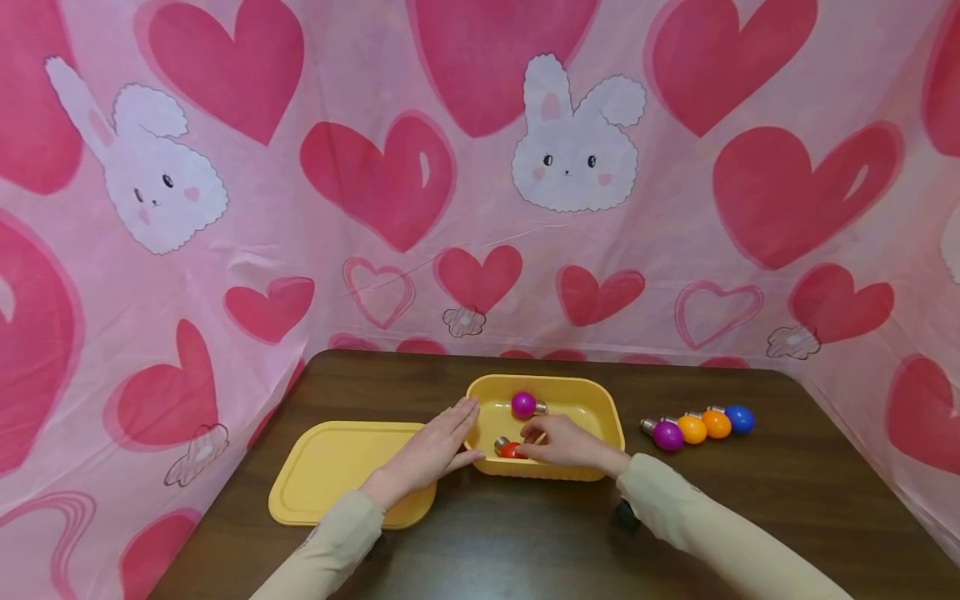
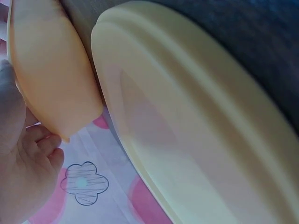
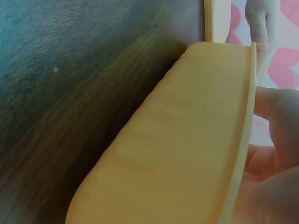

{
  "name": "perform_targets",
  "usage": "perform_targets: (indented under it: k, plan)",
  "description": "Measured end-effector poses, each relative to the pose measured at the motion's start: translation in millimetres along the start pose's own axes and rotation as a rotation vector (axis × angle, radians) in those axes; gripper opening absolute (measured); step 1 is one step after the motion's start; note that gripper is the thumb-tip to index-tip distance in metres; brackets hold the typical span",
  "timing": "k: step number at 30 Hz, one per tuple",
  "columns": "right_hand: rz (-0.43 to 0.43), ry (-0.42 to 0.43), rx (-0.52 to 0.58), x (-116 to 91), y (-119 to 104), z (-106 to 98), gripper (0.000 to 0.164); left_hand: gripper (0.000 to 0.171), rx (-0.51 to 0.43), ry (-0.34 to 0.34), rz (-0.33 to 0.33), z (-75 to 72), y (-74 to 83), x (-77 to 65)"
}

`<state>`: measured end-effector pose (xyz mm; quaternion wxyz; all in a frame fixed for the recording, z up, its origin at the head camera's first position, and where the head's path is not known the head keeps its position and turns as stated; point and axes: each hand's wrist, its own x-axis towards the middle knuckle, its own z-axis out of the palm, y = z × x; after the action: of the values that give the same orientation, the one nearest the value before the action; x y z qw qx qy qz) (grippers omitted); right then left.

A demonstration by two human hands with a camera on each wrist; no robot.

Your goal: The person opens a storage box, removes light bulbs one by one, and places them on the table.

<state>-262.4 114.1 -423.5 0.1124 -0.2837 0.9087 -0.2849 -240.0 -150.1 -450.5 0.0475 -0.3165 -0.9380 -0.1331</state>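
Note:
A yellow plastic box (image 1: pixel 546 471) stands lidless on the table. Against its left end rests my left hand (image 1: pixel 429 446), with straight fingers on the rim and the thumb spread toward the front corner. My right hand (image 1: pixel 562 442) reaches over the front wall into the box. Its thumb and curled fingers hold a small red light bulb (image 1: pixel 511 451) low near the front left, its metal base facing back and left. Behind it, a magenta bulb (image 1: pixel 523 405) lies on the box floor. The box's front wall (image 3: pixel 173 140) hides part of the right hand in the right wrist view.
A flat yellow lid (image 1: pixel 337 475) lies left of the box, under the left forearm. Right of the box, a purple bulb (image 1: pixel 667 435), two orange bulbs (image 1: pixel 692 429) and a blue bulb (image 1: pixel 740 419) form a slanting row. Heart-patterned cloth (image 1: pixel 480 208) hangs behind the table.

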Motion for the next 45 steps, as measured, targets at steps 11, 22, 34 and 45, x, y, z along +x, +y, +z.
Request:
perform_targets:
  k: [11,22,34,45]
  plan:
    - [0.027,-0.028,-0.008,7.4,-3.2,6.5,0.024,0.078,0.001,0.002,0.006,0.7,0.0,0.3]
    - [0.025,-0.058,0.025,11.4,-0.8,6.9,0.021,0.079,-0.010,0.000,0.003,0.5,1.0,0.3]
    - [0.058,-0.005,0.067,6.4,-1.1,-6.2,0.027,0.078,0.032,0.025,0.034,-0.1,1.6,0.4]
    - [0.033,0.070,0.074,-6.4,12.9,-26.0,0.026,0.078,0.010,0.023,0.028,-0.3,1.6,0.1]
